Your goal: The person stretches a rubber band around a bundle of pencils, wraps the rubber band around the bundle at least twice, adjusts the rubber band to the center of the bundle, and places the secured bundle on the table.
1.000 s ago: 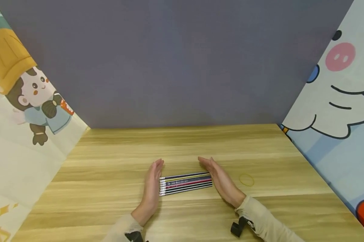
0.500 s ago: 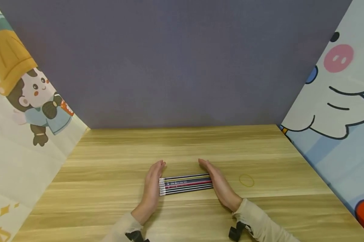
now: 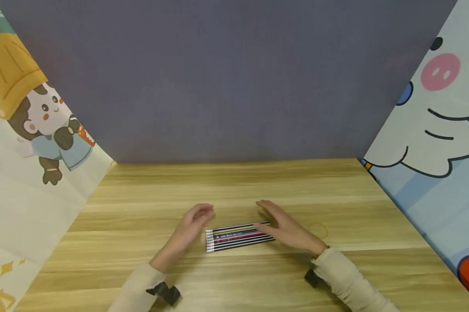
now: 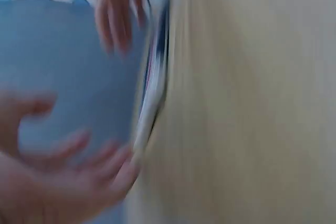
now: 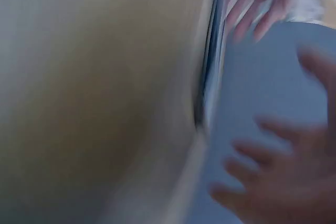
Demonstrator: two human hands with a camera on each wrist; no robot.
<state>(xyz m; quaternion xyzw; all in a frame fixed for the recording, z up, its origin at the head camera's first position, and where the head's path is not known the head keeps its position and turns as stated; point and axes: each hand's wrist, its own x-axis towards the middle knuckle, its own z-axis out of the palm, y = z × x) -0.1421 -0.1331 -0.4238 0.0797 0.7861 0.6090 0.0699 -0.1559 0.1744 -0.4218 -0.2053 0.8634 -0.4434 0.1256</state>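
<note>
Several pencils (image 3: pixel 234 238) lie side by side in a flat row on the table, their white-and-silver eraser ends lined up at the left. My left hand (image 3: pixel 188 226) is just off those eraser ends, fingers relaxed and slightly bent, holding nothing. At the opposite end, my right hand (image 3: pixel 289 229) has its thumb over the pencil tips and its fingers spread beyond the row. In both wrist views the pencils (image 4: pixel 152 85) are blurred, and the fingers look loose. A thin yellow loop, like a rubber band (image 3: pixel 319 223), lies right of my right hand.
The wood-grain table (image 3: pixel 160 186) ends at a grey upright panel (image 3: pixel 234 86) behind it. Cartoon-printed walls stand on the left (image 3: pixel 31 216) and right (image 3: pixel 413 208). A black wrist camera (image 3: pixel 168 294) sits on the left sleeve.
Both hands, earlier held flat against the ends of the pencils, have moved apart and turned palm downward. The right thumb now comes over the tips. The pencil row stays in place.
</note>
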